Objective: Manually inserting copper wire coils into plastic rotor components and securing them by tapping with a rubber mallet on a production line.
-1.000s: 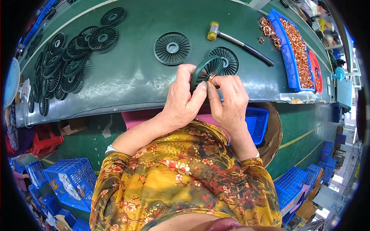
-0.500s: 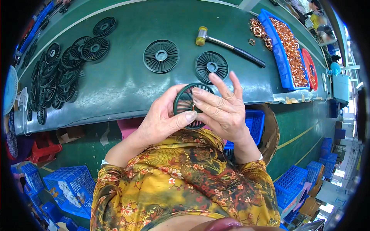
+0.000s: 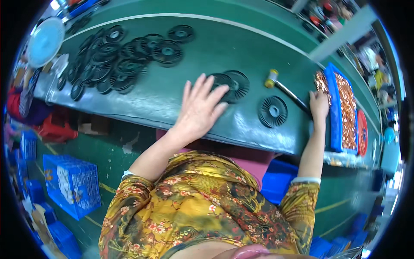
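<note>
Tabletop [image 3: 241, 127] has a green covering, smooth and pretty glossy, with streaky highlights around the middle of the frame. Spoked wheels [image 3: 239, 85] look like dark plastic, more satin than shiny. Those rings [image 3: 347, 110] at right are bright coppery metal, properly gleaming. Blue bin [image 3: 335, 116] around them: plastic, slight sheen. Mallet's [image 3: 287, 91] got a shiny metal shaft. Floral shirt [image 3: 194, 190], bottom centre, is smooth printed cloth.
</note>
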A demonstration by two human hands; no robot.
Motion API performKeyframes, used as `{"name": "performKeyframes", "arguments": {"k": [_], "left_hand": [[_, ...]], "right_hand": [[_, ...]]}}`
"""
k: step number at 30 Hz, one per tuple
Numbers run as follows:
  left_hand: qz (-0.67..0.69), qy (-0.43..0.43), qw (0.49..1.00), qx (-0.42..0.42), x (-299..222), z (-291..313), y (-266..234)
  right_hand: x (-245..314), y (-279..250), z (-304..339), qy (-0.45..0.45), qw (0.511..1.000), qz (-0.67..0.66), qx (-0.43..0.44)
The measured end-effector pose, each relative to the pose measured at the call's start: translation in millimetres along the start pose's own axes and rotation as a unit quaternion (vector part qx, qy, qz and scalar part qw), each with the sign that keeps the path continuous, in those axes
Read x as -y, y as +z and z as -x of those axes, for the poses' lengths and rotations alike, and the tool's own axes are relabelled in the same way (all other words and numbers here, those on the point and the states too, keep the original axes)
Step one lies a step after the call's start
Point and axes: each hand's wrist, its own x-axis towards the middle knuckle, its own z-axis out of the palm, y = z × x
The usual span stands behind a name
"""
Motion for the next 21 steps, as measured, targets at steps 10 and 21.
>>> {"name": "performKeyframes", "arguments": {"k": [10,21], "left_hand": [[-0.24,-0.006,0.97,-0.022,108,-54,-60],[0.024,-0.151,0.984,-0.088,125,-44,-51]], "right_hand": [[15,3,-3,0.007,0.995,-0.03,-0.097],[76,-35,53,-0.156,0.929,-0.28,-0.182]]}}
